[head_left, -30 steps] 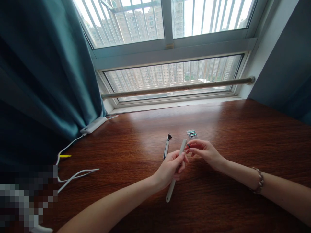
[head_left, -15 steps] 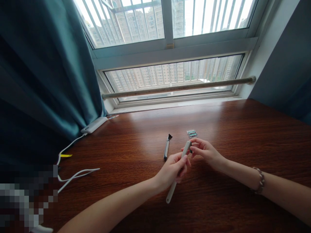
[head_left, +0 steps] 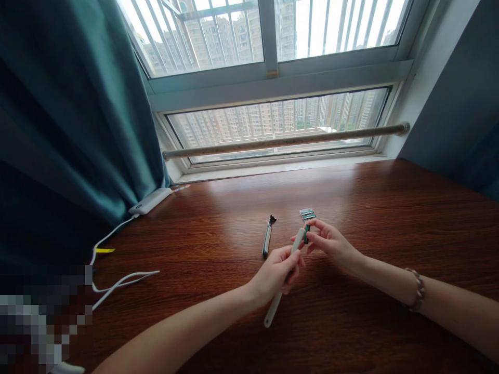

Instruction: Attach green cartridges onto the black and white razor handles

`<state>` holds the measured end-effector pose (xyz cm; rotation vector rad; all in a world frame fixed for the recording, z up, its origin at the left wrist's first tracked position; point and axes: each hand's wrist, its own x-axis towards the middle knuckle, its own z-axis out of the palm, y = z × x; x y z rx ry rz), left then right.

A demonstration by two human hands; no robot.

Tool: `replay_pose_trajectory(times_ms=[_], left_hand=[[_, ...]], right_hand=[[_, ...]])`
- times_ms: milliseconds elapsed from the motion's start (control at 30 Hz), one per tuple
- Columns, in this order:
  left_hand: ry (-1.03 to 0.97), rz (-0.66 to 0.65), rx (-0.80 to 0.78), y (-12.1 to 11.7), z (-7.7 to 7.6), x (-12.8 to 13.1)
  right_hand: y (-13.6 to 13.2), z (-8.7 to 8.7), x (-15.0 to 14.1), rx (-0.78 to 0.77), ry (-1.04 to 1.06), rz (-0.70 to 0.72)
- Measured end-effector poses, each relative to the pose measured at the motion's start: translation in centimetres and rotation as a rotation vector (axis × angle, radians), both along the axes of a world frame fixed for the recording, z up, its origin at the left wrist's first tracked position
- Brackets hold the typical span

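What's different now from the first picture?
The pale stick in the left hand tips slightly further right at its top. The small green-and-black piece in the right hand has turned, showing its green. Neither hand let go. The razor and clear case stayed put.

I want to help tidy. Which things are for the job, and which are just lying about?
For the job: brush, in the left hand; blade, in the right hand; probably razor and blade pack.
Lying about: white box, cord, yellow strip.
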<state>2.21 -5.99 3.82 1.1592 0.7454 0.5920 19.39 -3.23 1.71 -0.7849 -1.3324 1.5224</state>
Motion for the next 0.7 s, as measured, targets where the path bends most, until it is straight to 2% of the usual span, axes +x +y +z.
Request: replay_pose_trajectory(times_ms=[267,500,700], left_hand=[[-0.014,-0.139,-0.039,-0.42,-0.22,0.00],[-0.037,-0.032,-0.048,-0.13,-0.21,0.00],[0.135,-0.313,-0.021,-0.82,-0.48,0.00]], right_hand=[[-0.16,0.37,0.11,-0.061,0.104,-0.049],[-0.18,0.51,0.15,-0.072,0.117,-0.089],[0.50,0.52,0.50,-0.072,0.092,-0.193]])
